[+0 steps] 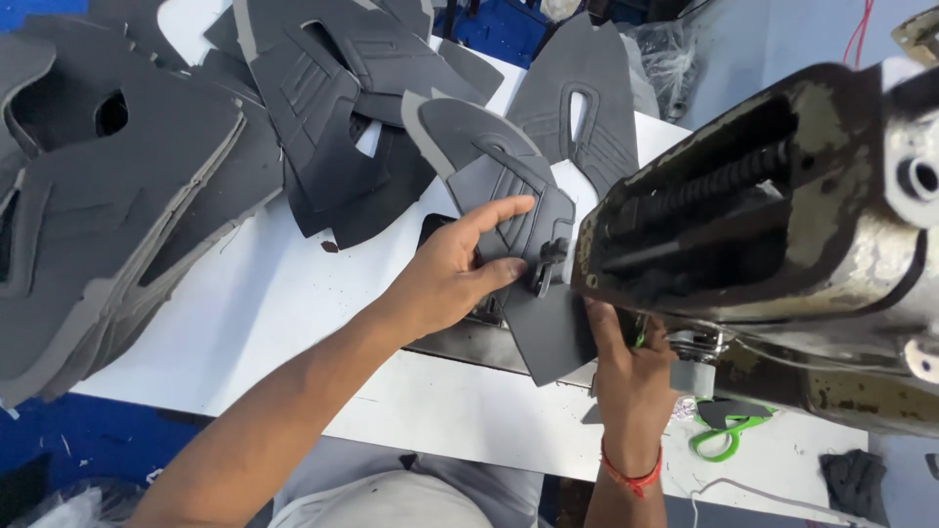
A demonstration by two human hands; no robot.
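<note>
The left hand (pixel 460 269) lies flat with fingers spread narrow, pressing down on a grey shoe-upper piece (pixel 509 244); the forefinger reaches toward two o'clock along the piece's ribbed face, and the thumb rests on its lower edge near the presser foot (pixel 550 262). The piece lies directly under these fingers and runs on past them, its pale-edged toe end at eleven o'clock from the hand and its dark lower flap at five o'clock, hanging over the metal bed (pixel 469 342) of the machine.

The right hand (pixel 631 376) comes up from six o'clock, its thumb laid against the right edge of that lower flap; the other fingers curl in beneath the sewing machine head (pixel 782 225), and whether they grip anything cannot be told. A red thread band (pixel 631 476) circles the wrist.

At three o'clock from the right hand, green-handled scissors (pixel 729 430) lie on the white table (pixel 274 303). At nine to twelve o'clock from the left hand, a loose heap of grey cut pieces (pixel 127 196) covers the tabletop, overlapping one another, and another slotted piece (pixel 582 108) lies at one o'clock beside the machine head.
</note>
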